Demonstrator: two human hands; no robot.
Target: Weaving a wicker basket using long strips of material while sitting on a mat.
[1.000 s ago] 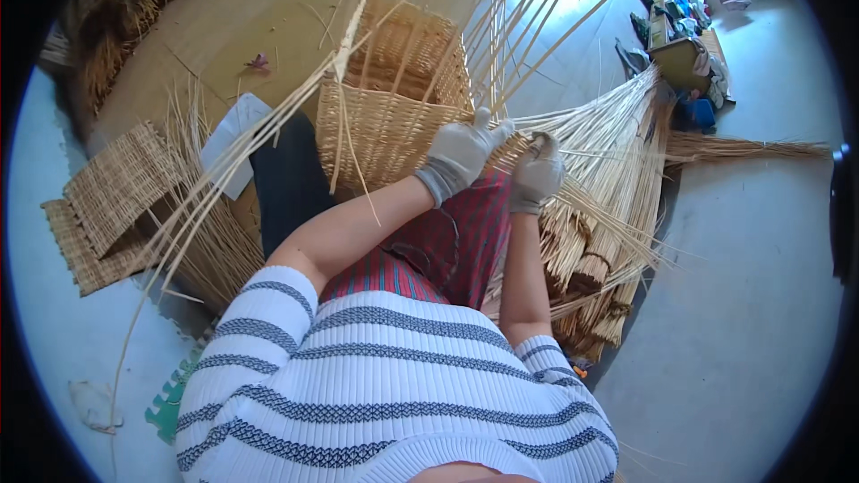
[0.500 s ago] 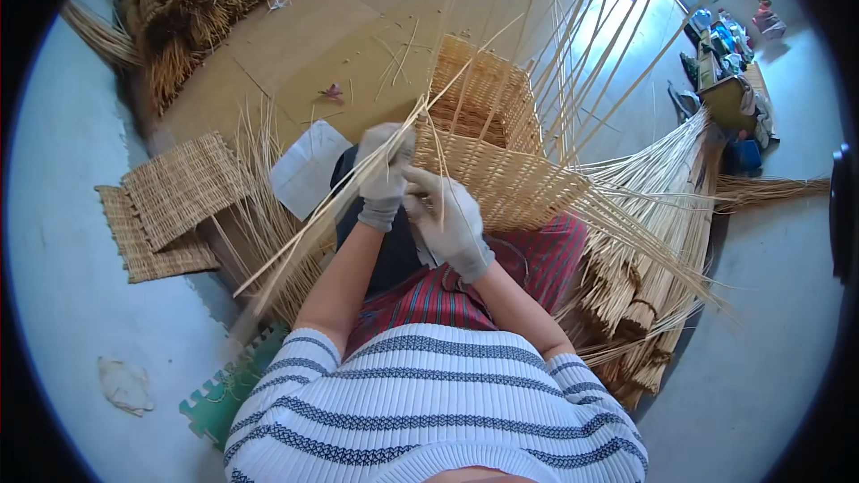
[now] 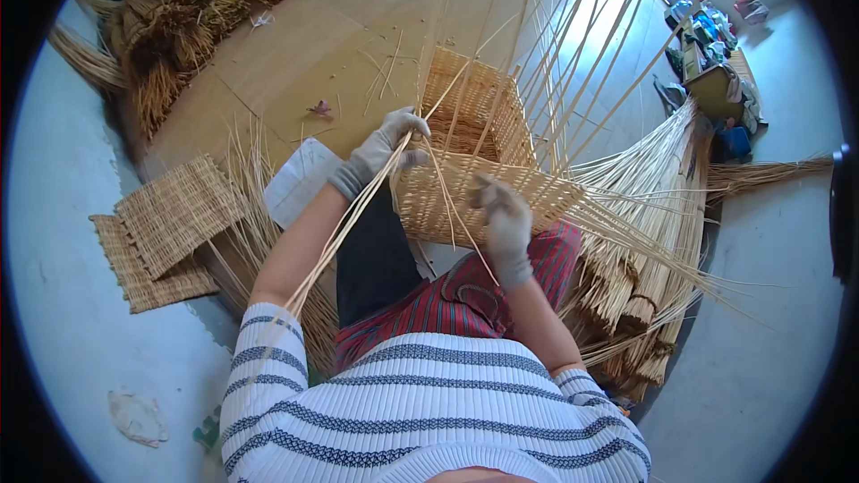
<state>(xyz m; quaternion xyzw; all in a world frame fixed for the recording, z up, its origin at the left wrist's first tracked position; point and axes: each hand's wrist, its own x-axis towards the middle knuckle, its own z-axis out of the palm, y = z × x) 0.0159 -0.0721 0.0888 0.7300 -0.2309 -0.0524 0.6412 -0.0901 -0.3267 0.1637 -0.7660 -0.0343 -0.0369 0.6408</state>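
Observation:
A half-woven basket (image 3: 474,181) of pale, flat strips sits before me against my lap, its inside showing browner weave. Long unwoven strips (image 3: 528,45) rise from its walls. At its near left corner my left hand (image 3: 386,145), in a pale glove, is closed around a bunch of thin strands (image 3: 344,225) that trail down past my left forearm. Loose strand ends (image 3: 461,224) hang over the basket's front wall. My right hand (image 3: 506,219), also gloved and slightly blurred, hovers close to that wall with bent, parted fingers; no strand shows in it.
Two woven mats (image 3: 179,215) lie at left, beside loose stalks and a white sheet (image 3: 301,181). Brown bundled stalks (image 3: 192,22) are at far left. Pale bundles (image 3: 644,241) lie at right, below a cluttered low table (image 3: 720,89). Stalk scraps (image 3: 389,67) litter the floor beyond.
My hands have parted: the left moved up to the basket's corner with the strands, the right moved rightward along the front wall. The strands' tail swung in closer to my left arm.

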